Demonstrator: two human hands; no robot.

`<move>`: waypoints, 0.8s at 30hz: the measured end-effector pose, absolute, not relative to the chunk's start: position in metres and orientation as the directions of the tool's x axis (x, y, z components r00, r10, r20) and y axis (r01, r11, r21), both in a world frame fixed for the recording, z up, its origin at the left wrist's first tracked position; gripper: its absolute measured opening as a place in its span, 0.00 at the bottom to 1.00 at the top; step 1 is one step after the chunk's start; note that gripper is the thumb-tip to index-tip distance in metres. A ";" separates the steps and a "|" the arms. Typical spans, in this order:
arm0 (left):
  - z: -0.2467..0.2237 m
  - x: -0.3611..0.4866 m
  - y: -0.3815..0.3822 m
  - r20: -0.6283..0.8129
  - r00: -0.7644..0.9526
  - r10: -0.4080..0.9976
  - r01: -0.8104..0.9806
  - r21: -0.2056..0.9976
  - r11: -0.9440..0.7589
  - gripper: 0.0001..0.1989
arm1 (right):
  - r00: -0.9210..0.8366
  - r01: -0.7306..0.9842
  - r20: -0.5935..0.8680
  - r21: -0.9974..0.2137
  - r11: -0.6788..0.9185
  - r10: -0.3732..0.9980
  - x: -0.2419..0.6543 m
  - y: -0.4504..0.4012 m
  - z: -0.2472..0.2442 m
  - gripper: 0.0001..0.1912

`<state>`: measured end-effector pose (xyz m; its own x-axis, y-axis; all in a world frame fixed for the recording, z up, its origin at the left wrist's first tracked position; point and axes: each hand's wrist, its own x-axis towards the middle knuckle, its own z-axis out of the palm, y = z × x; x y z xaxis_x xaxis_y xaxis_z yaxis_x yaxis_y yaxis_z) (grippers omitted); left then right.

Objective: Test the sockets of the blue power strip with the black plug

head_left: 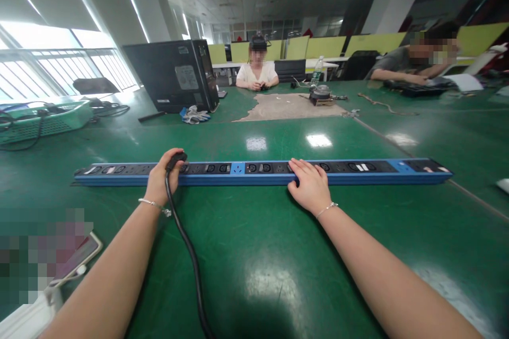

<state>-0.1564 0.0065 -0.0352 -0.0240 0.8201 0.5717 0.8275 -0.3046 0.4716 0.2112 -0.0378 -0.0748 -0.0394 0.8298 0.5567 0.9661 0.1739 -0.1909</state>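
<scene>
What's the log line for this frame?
left hand: holds black plug | right hand: rests on power strip | strip: on green table

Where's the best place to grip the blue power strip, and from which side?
Probably pinch the power strip across its two long edges, coming from above on the near side: it lies flat, long and narrow, crosswise on the green table, sockets facing up. The right hand rests on it.

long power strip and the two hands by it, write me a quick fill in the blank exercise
1. The bare hand holding the black plastic plug is the wearer's ____ one.
2. The long power strip has sides coloured ____.
3. The smooth tabletop beneath it is coloured ____.

Missing words: left; blue; green
</scene>
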 end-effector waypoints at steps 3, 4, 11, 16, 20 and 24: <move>-0.032 -0.147 0.005 0.531 0.028 0.847 0.810 0.485 -0.331 0.20 | -0.038 0.965 0.560 -0.194 0.175 0.828 0.211 -0.037 -0.075 0.26; -0.031 -0.141 0.004 0.524 0.043 0.851 0.802 0.489 -0.342 0.20 | -0.038 0.965 0.560 -0.193 0.175 0.828 0.212 -0.037 -0.075 0.26; -0.027 -0.076 0.006 0.481 0.271 0.834 0.742 0.448 -0.500 0.20 | -0.044 0.965 0.558 -0.192 0.180 0.829 0.212 -0.037 -0.076 0.25; -0.033 -0.046 0.005 0.406 0.327 0.853 0.785 0.386 -0.485 0.19 | -0.038 0.960 0.558 -0.208 0.185 0.829 0.211 -0.039 -0.074 0.25; -0.032 -0.043 0.004 0.373 0.300 0.878 0.853 0.306 -0.422 0.18 | -0.040 0.956 0.554 -0.221 0.193 0.831 0.211 -0.039 -0.074 0.25; -0.032 -0.042 0.003 0.367 0.317 0.875 0.875 0.242 -0.419 0.18 | -0.040 0.955 0.553 -0.223 0.194 0.832 0.211 -0.038 -0.074 0.26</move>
<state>-0.0423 0.0034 -0.0315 0.3166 0.8746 0.3671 0.8752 -0.4186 0.2425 0.2114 -0.0381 -0.0739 -0.0397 0.8320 0.5534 0.9554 0.1938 -0.2228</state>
